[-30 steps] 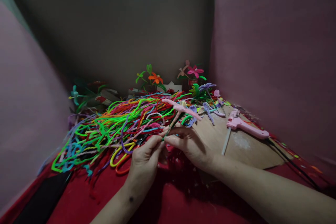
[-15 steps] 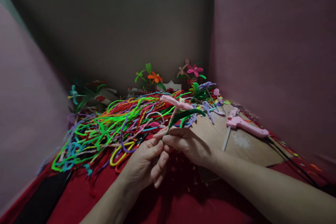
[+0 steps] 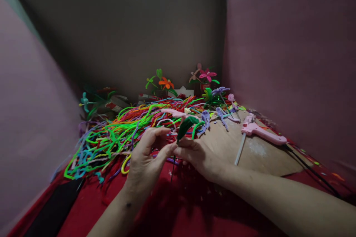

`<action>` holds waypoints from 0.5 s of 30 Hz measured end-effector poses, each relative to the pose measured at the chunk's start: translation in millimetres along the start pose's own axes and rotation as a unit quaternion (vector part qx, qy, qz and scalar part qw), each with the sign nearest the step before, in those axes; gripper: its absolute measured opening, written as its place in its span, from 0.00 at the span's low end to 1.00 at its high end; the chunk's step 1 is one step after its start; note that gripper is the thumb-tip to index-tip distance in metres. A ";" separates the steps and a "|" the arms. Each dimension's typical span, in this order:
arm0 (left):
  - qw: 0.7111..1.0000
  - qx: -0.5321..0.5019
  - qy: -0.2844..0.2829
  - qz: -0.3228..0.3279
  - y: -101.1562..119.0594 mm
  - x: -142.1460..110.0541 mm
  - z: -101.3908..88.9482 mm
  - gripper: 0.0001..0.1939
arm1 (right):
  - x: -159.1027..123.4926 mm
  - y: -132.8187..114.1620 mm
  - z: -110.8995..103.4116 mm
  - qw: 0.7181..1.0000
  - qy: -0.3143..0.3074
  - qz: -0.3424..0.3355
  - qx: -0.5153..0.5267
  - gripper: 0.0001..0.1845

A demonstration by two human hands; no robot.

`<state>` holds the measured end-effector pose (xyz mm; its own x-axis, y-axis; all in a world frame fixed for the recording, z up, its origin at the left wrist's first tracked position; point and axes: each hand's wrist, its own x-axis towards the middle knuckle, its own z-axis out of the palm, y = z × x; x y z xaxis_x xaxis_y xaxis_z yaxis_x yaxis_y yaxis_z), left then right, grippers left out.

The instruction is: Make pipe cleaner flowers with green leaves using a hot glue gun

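My right hand (image 3: 198, 155) pinches the stem of a pink pipe-cleaner flower (image 3: 174, 112) between thumb and fingers. A dark green leaf (image 3: 185, 130) stands up from the stem just above the grip and covers part of the flower. Below the fingers, a thin dark stem end (image 3: 172, 172) points down. My left hand (image 3: 146, 159) is beside it, thumb tip touching the stem area near the right fingertips. Its index finger arches above, apart from the thumb, and its other fingers are mostly hidden.
A heap of colourful pipe cleaners (image 3: 133, 126) covers the red cloth (image 3: 164, 207) ahead. On the right, a pink glue gun (image 3: 261, 132) with a cord lies on a brown board (image 3: 267, 159). Finished flowers (image 3: 167, 82) stand along the back. A black strip (image 3: 55, 207) lies at left.
My left hand has loosened from the lower stem and raised its index finger away from the thumb. The flower has turned and dropped slightly; its leaf now stands more upright.
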<state>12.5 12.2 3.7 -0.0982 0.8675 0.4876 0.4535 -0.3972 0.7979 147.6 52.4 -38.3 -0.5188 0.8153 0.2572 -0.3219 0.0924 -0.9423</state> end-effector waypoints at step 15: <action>0.978 0.055 -0.032 0.196 7.7 15.0 9.1 0.08 | -3.4 -4.5 2.1 0.997 -0.036 -0.028 0.059 0.11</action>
<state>22.5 25.0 13.9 0.1564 0.6726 0.7233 0.5377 -0.6723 0.5089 149.1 48.0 -34.5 -0.5517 0.7668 0.3282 -0.4415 0.0654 -0.8949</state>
